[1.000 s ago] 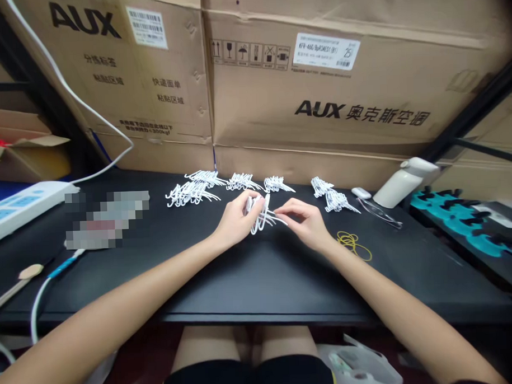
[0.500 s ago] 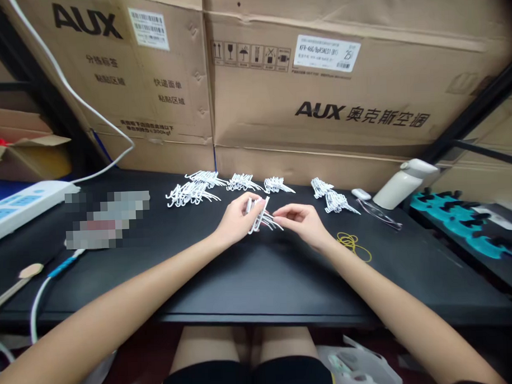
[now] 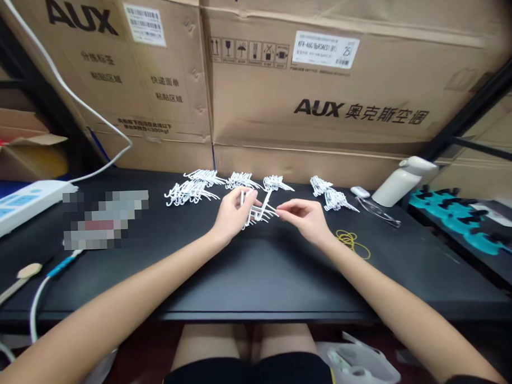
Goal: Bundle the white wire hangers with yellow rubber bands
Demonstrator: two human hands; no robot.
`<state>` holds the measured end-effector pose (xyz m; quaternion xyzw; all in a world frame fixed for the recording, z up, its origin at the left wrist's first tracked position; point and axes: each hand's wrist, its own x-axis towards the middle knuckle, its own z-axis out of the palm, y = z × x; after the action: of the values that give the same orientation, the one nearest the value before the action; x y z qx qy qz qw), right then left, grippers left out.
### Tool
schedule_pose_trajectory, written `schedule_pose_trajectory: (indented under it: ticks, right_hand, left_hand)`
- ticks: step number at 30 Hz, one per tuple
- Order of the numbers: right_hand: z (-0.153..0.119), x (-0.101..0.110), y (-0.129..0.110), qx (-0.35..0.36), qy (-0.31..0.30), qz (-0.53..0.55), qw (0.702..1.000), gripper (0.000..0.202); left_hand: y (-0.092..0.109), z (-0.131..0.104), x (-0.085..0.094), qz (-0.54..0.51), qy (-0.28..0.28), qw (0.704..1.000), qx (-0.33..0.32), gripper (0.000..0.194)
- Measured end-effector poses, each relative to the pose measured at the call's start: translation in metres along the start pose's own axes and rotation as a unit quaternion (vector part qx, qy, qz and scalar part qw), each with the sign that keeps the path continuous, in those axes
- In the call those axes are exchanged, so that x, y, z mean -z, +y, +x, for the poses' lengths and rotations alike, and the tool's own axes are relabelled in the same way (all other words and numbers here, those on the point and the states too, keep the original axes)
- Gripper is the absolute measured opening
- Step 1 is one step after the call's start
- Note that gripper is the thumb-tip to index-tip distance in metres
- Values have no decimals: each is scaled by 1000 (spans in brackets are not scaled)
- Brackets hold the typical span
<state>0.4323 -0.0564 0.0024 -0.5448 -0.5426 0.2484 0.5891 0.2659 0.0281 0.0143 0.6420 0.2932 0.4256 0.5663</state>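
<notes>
In front of me, just above the dark table, my left hand (image 3: 235, 216) is closed around a bunch of white hooks (image 3: 260, 216), their thin ends pointing right. My right hand (image 3: 304, 217) pinches the end of one white hook (image 3: 270, 201), which stands out at an angle from the others. Behind the hands lie heaps of similar hooks: a larger heap (image 3: 189, 192) on the left, a small heap (image 3: 277, 183) in the middle and another heap (image 3: 339, 200) on the right. The palm side of my left hand is hidden.
Yellow rubber bands (image 3: 350, 243) lie beside my right forearm. A white bottle (image 3: 401, 184), a small white case (image 3: 359, 192) and glasses (image 3: 378, 211) are at the right. A power strip (image 3: 25, 205) sits left. Large cartons (image 3: 253, 119) wall off the back.
The hook at my right fingers has swung out from the bunch and now sticks up at a slant. Both hands stay almost in place; the view shifts slightly.
</notes>
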Motion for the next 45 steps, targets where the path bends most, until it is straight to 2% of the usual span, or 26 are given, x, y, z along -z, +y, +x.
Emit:
schedule_pose_trajectory:
  ticks: [4,10,15,21,28,32,36,40,45]
  right_hand:
    - [-1,-2,-1,-9,6,8,1000,20]
    - [-3,-5,-2,-13,5,27,1000,20]
    - [-3,-6,-1,-45,6,49,998,25]
    - [-5,-9,-2,-36,3,40,999,23]
    - [-8,-13,3,-7,-24,4,1000,21]
    - [-10,-15,7,26,-35,-3,999,20]
    - [-12,-14,5,37,-76,-39,996,22]
    - [-14,-11,0,115,-93,-134,980,20]
    - [-14,-9,-6,173,-99,-188,962,18]
  left_hand:
    - [2,0,0,-4,-10,1000,25,25]
    - [-3,-2,0,30,-46,998,-1,30]
    - [-3,-4,-2,-5,-82,995,56,30]
    - [0,-7,-6,-25,-67,994,85,27]
    - [-1,-9,-6,-11,-79,996,51,31]
    - [0,-8,-6,-25,-81,995,52,28]
    - [-1,-8,-7,-28,-85,994,59,27]
    - [-4,-9,-7,-20,-101,993,54,28]
    - [-6,-11,-8,-10,-110,993,33,30]
